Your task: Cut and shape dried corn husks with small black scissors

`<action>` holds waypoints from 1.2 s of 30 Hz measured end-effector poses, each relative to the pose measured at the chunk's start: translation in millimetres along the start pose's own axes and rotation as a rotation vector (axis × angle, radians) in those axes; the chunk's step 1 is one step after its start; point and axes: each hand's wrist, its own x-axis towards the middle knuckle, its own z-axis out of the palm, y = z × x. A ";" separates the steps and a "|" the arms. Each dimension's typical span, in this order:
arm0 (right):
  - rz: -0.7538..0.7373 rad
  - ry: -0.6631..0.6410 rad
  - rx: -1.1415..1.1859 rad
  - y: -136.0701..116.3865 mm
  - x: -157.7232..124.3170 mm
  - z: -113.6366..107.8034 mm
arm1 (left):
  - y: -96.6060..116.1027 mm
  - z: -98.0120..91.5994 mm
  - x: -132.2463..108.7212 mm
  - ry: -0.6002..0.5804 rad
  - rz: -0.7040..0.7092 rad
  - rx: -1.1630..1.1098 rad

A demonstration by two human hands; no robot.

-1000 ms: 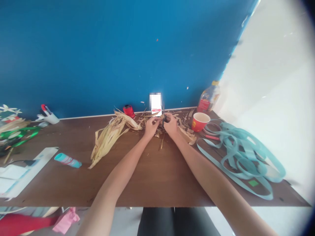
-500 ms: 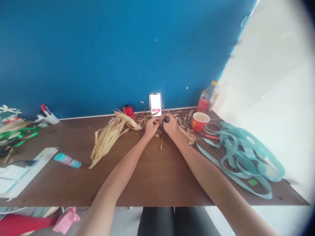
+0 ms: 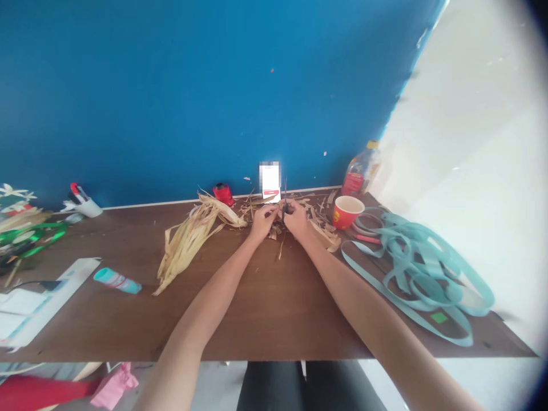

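Note:
Both my hands meet at the far middle of the brown table [image 3: 265, 302]. My left hand [image 3: 262, 221] is closed, pinching a small piece of dried husk. My right hand [image 3: 296, 220] is closed round the dark handles of a pair of scissors [image 3: 285, 206], whose thin blades point up between the two hands. Husk scraps [image 3: 319, 225] lie scattered around and behind the hands. A long bundle of pale dried husk strips [image 3: 188, 240] lies just left of my left hand.
A red paper cup [image 3: 347, 212] and a plastic bottle [image 3: 362, 171] stand right of my hands. Coiled teal ribbon [image 3: 428, 268] covers the right end. A teal tube [image 3: 116, 280], papers [image 3: 25, 302], green ribbon [image 3: 29, 235] and a pen cup [image 3: 85, 204] lie left. A blue wall is close behind.
My hands stay in the same spot; only the fingers and the scissors shift slightly between the frames.

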 end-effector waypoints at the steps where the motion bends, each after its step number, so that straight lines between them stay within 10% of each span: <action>1: -0.014 0.008 -0.010 -0.3 0.0 0.0 | 1.0 0.0 -0.2 -0.004 -0.003 0.006; 36: -0.083 0.076 -0.124 7.9 -0.5 0.4 | 4.8 2.4 -0.8 0.025 0.026 0.141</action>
